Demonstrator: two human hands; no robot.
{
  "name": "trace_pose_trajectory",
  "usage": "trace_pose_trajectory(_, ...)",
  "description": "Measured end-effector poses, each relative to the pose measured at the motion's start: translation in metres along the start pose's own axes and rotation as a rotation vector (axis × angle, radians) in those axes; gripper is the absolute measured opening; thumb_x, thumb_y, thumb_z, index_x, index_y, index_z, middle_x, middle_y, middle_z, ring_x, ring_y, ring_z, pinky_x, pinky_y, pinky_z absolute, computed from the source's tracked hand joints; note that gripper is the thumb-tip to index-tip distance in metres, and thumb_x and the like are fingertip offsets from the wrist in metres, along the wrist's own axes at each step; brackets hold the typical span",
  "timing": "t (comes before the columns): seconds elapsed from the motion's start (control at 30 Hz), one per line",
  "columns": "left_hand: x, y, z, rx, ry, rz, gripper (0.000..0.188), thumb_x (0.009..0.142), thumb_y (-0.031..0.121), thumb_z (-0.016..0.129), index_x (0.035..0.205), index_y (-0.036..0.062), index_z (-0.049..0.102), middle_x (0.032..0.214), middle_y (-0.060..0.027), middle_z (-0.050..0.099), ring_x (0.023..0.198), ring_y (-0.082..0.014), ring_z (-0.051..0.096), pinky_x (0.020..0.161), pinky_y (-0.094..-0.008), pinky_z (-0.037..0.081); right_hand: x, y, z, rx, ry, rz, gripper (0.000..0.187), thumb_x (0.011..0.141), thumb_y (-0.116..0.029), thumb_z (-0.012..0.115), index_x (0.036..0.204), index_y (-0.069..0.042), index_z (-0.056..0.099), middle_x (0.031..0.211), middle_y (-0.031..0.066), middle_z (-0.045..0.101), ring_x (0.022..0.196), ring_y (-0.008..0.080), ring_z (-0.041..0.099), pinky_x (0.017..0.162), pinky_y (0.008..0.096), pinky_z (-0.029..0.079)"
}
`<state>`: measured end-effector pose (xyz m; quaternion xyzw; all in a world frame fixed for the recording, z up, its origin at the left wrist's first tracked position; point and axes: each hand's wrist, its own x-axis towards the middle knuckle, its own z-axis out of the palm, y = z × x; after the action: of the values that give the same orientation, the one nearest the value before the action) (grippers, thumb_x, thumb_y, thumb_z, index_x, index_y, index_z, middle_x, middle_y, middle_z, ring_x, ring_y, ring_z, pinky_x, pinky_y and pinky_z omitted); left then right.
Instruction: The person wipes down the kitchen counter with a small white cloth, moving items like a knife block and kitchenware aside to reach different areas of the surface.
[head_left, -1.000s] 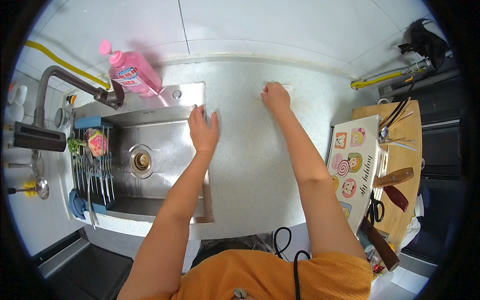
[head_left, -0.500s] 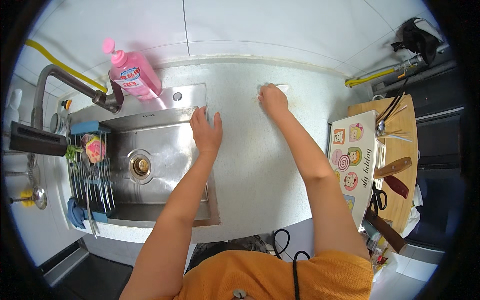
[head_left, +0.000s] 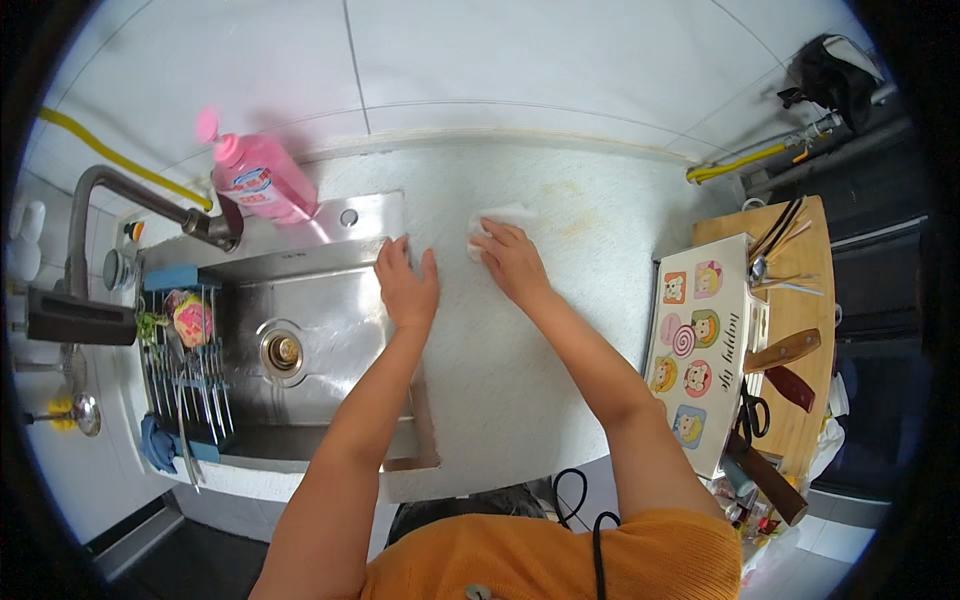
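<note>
My right hand (head_left: 514, 264) presses a thin white tissue (head_left: 513, 215) onto the pale countertop (head_left: 510, 400), its fingers bent over the tissue's near side. Part of the tissue is covered by the fingers. Behind and to the right of it, faint yellowish stains (head_left: 572, 208) mark the counter. My left hand (head_left: 408, 290) rests by the right rim of the steel sink (head_left: 372, 212), thumb apart from the other fingers, with nothing visibly held.
A pink pump bottle (head_left: 265, 180) stands behind the sink, near the dark faucet (head_left: 80, 230). In the sink's left side hangs a drying rack (head_left: 175, 275) holding a colourful item. At right are a cartoon-patterned knife holder (head_left: 690, 345), handles and scissors (head_left: 755, 412).
My right hand has slid the tissue left and nearer along the counter, and more of the tissue now shows. My left hand stays by the sink rim. The view has shifted slightly.
</note>
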<state>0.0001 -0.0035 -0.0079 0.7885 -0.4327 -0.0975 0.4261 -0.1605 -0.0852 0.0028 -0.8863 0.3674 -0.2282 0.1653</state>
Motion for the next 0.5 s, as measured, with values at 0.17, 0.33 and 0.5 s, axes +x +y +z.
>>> trace_pose_trajectory(0.17, -0.001, -0.006, 0.000, 0.018, 0.003, 0.018, 0.044, 0.084, 0.026, 0.059, 0.118, 0.0010, 0.048, 0.126, -0.0218, 0.044, 0.119, -0.0361, 0.039, 0.099, -0.0432, 0.034, 0.022, 0.005, 0.007, -0.177, -0.060, 0.066, 0.046, 0.090, -0.026, 0.049, 0.132, -0.008, 0.041, 0.138, 0.0128, 0.039, 0.129, 0.0314, 0.033, 0.105, 0.0406, 0.030)
trace_pose_trajectory(0.33, 0.001, -0.006, -0.006, 0.031, 0.008, 0.015, 0.043, 0.084, 0.025, 0.058, 0.118, 0.0007, 0.048, 0.125, -0.0202, 0.045, 0.120, -0.0348, 0.039, 0.099, -0.0427, 0.034, 0.054, 0.074, -0.011, -0.315, -0.183, 0.405, 0.057, 0.093, -0.038, 0.039, 0.140, -0.008, 0.029, 0.147, 0.0128, 0.024, 0.136, 0.0298, 0.021, 0.108, 0.0425, 0.021)
trace_pose_trajectory(0.5, 0.003, -0.004, 0.001, 0.027, 0.024, 0.027, 0.042, 0.085, 0.025, 0.058, 0.118, 0.0007, 0.048, 0.124, -0.0206, 0.046, 0.118, -0.0354, 0.041, 0.098, -0.0426, 0.035, 0.022, 0.127, -0.053, -0.372, -0.082, 0.624, 0.057, 0.093, -0.038, 0.038, 0.140, -0.007, 0.030, 0.148, 0.0138, 0.023, 0.136, 0.0311, 0.021, 0.109, 0.0436, 0.021)
